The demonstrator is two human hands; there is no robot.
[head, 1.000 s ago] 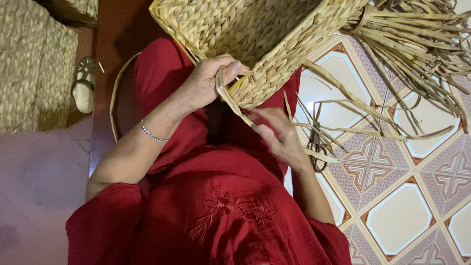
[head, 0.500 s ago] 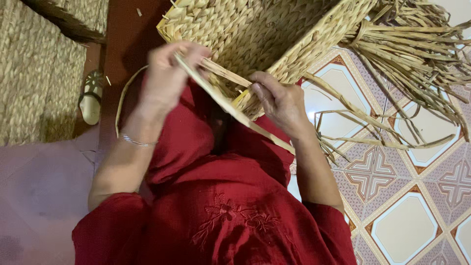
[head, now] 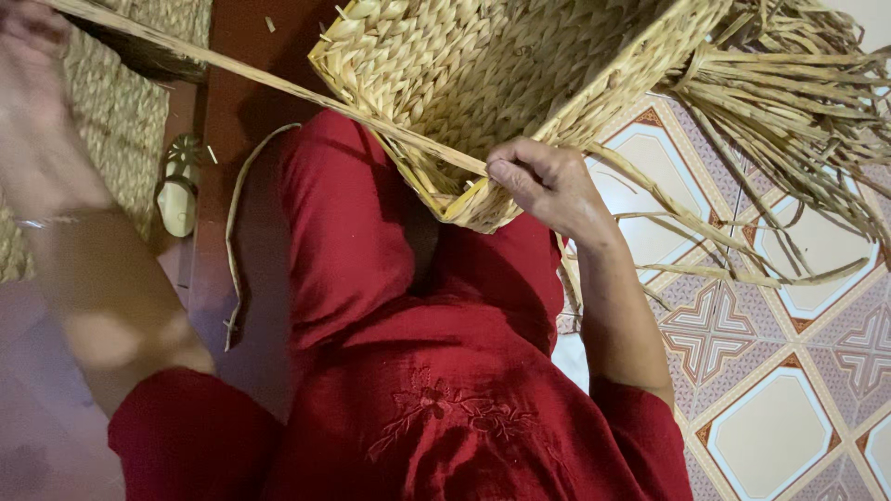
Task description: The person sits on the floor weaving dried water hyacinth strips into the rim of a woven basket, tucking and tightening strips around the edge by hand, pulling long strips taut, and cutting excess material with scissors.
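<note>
The woven basket [head: 501, 83] lay across the lap. The right hand [head: 543, 181] pinched its near corner, while the left hand [head: 32, 56] clamped a straw strand [head: 278, 83] running taut from that corner up-left.

Half-woven straw basket [head: 501, 83] sits tilted on the lap, corner pointing down, loose ends fanning off right. One flat strand [head: 278, 88] is stretched taut from that corner up-left.
</note>
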